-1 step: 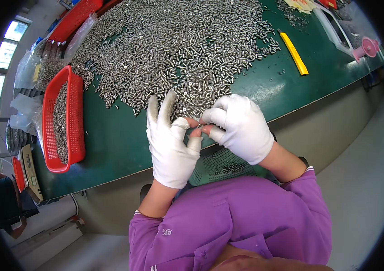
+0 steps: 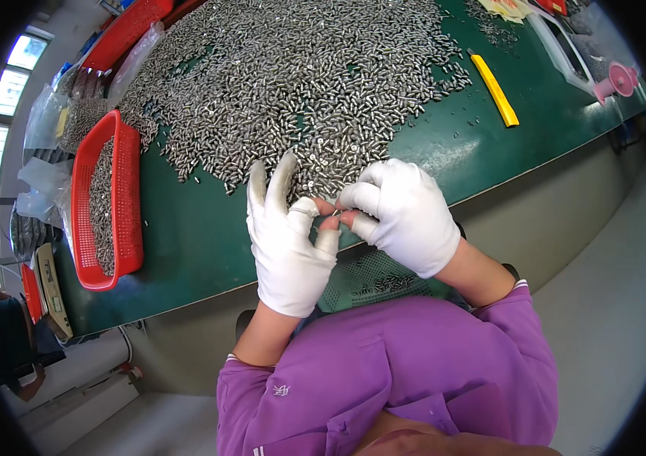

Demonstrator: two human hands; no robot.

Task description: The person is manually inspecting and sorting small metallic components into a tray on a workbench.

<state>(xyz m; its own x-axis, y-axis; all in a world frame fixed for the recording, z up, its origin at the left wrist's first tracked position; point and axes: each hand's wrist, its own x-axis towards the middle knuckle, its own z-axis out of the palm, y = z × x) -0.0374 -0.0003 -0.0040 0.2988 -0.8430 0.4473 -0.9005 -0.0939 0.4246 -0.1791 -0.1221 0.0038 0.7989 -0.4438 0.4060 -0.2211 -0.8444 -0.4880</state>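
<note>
My left hand (image 2: 288, 254) and my right hand (image 2: 412, 216) meet at the table's near edge, both in white gloves with bare thumb and index fingertips. Between those fingertips is a tiny silvery metal part (image 2: 336, 213), mostly covered, pinched from both sides. The left hand's other fingers stretch out toward a wide pile of small cylindrical metal pieces (image 2: 277, 83), while the right hand's are curled. Below the hands, partly under the table edge, a green mesh basket (image 2: 346, 277) holds several dark small pieces.
A red plastic basket (image 2: 131, 228) with more metal pieces stands on the left of the green table (image 2: 186, 262). Beside it are clear plastic bags (image 2: 41, 182) and a scale-like device (image 2: 53, 292). To the right lie a yellow-handled cutter (image 2: 496, 91) and a pink small fan-like object (image 2: 618, 81).
</note>
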